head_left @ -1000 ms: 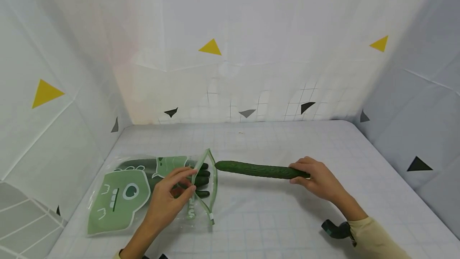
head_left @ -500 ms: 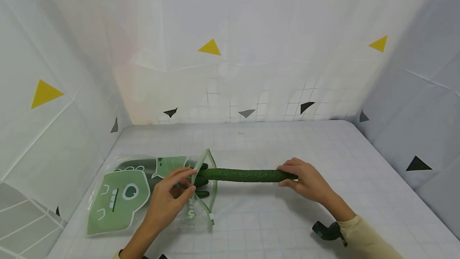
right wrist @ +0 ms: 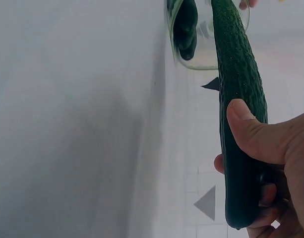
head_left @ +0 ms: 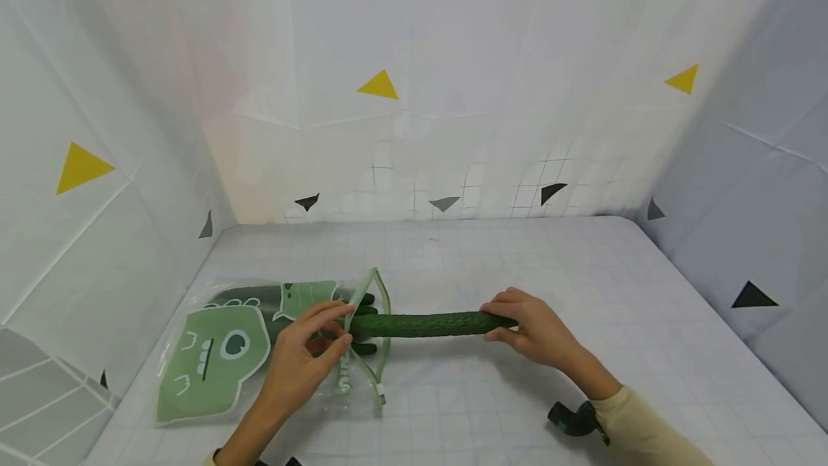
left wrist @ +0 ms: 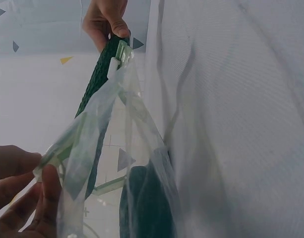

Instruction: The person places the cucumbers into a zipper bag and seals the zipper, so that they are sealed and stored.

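A clear zip bag [head_left: 213, 372] with a green cartoon print lies at the left of the table, its mouth spread toward the right. My left hand [head_left: 304, 358] pinches the upper edge of that mouth between thumb and fingers. Several cucumbers [head_left: 366, 348] lie inside, their ends showing at the opening. My right hand [head_left: 533, 329] grips a long cucumber [head_left: 433, 324] by its right end. The far end of this cucumber passes through the bag's mouth, above the others. In the right wrist view, the thumb [right wrist: 253, 131] lies along the cucumber's skin.
A white gridded cloth covers the table [head_left: 485, 408]. White sheets with yellow and dark triangles stand as walls at the back [head_left: 466, 92] and both sides. The bag's green zip slider [head_left: 380, 393] hangs at the near corner of its mouth.
My right hand has moved left and slightly nearer, bringing the long cucumber's tip from just outside the bag's mouth to inside it. The left hand and bag have stayed in place.
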Motion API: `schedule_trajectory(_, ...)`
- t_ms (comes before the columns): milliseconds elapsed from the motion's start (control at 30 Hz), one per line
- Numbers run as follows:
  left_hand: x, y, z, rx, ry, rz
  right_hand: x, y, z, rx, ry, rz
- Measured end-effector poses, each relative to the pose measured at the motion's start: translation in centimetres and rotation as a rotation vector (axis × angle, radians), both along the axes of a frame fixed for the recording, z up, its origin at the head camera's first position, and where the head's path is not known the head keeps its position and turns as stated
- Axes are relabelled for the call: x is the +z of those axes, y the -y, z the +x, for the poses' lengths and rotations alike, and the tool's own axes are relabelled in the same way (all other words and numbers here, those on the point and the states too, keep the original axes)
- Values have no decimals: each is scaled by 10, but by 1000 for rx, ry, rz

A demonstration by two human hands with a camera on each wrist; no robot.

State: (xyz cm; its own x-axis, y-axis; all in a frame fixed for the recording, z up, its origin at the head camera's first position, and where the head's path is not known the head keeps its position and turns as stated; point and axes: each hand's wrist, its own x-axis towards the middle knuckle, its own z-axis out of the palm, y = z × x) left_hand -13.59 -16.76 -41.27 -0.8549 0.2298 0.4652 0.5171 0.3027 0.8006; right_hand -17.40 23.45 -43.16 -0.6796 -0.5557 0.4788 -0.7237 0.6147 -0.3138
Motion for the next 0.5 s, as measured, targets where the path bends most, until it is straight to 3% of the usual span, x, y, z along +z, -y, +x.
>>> schedule_trajectory(500,0,0,0,12,11,-17,-3,21,0,26,18,9)
